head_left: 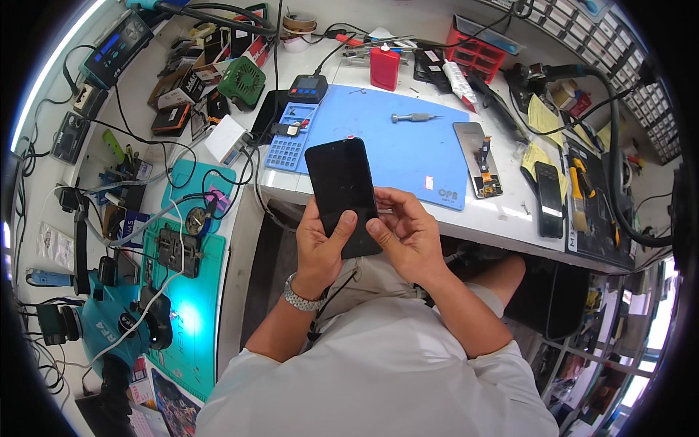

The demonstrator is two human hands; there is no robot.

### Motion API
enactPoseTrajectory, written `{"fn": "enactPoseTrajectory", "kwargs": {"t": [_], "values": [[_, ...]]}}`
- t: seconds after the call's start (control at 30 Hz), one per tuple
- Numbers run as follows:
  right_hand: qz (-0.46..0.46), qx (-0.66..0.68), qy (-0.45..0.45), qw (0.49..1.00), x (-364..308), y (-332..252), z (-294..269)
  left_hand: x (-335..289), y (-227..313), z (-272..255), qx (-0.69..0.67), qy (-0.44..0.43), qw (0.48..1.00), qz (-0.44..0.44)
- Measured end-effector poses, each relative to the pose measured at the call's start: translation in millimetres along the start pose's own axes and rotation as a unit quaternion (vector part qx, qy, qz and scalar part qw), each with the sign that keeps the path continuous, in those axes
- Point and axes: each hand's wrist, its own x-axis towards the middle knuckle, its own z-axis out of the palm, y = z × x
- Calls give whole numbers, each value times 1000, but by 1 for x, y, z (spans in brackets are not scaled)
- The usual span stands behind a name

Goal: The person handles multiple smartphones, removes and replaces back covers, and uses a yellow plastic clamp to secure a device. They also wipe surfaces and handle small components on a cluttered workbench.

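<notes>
A black smartphone (pixel 341 186) with a dark screen is held upright, slightly tilted, over the near edge of the bench. My left hand (pixel 322 237) grips its lower left side, the thumb lying on the front. On the lower right side my right hand (pixel 404 233) holds it too, thumb against the edge and fingers curled behind. Beyond the phone spreads a blue silicone mat (pixel 386 116), where a small grey screwdriver (pixel 415 117) lies. A loose phone screen (pixel 478 156) with its flex cable exposed rests right of the mat.
A red bottle (pixel 384 69) stands at the mat's far edge. To the left are a teal microscope (pixel 109 320), a green mat (pixel 182 349) and trailing cables. Another phone (pixel 549 197) and yellow-handled pliers (pixel 579 182) lie at the right. A small black-and-blue device (pixel 308 89) sits at the back.
</notes>
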Motion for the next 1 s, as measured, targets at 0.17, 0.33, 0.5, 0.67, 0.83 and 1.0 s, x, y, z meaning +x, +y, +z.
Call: {"fn": "enactPoseTrajectory", "kwargs": {"t": [0.17,0.33,0.5,0.67,0.83,1.0], "values": [[0,4,-24,1000,5,-2,-5,2,2,-1,7,4,1000,-9],[-9,39,-15,999,6,0,-6,2,-3,-2,5,4,1000,-6],[5,62,-23,998,1,4,-10,-2,-3,-2,22,12,1000,-10],[-1,11,-11,1000,-2,7,-12,-2,-3,6,29,-3,1000,11],[-18,-30,10,999,-4,8,-14,-2,-7,6,22,-24,999,6],[15,4,2,1000,-9,8,-15,-8,-12,0,18,-4,1000,-19]]}}
